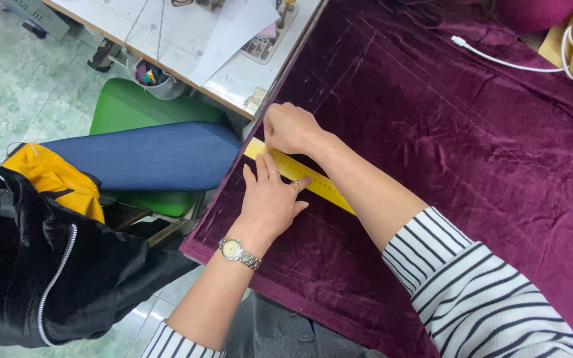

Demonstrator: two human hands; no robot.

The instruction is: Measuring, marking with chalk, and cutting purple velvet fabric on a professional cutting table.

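Observation:
A yellow ruler [326, 189] lies at an angle on dark purple velvet fabric [445, 132] near the cloth's left edge. My left hand [270, 199], with a wristwatch and a ring, lies flat with fingers spread, pressing on the ruler and the cloth. My right hand [290, 128] is closed at the ruler's far end, fingertips pinched together against the fabric; whatever it pinches is hidden. Faint chalk lines cross the velvet.
A white cable [499, 61] trails over the fabric's far right. Left of the cloth stand a white sewing table [167, 33], a small pot [154, 76] of bits, a green stool [127, 106] and a blue cushion [147, 156]. A black and yellow jacket [41, 252] hangs at the lower left.

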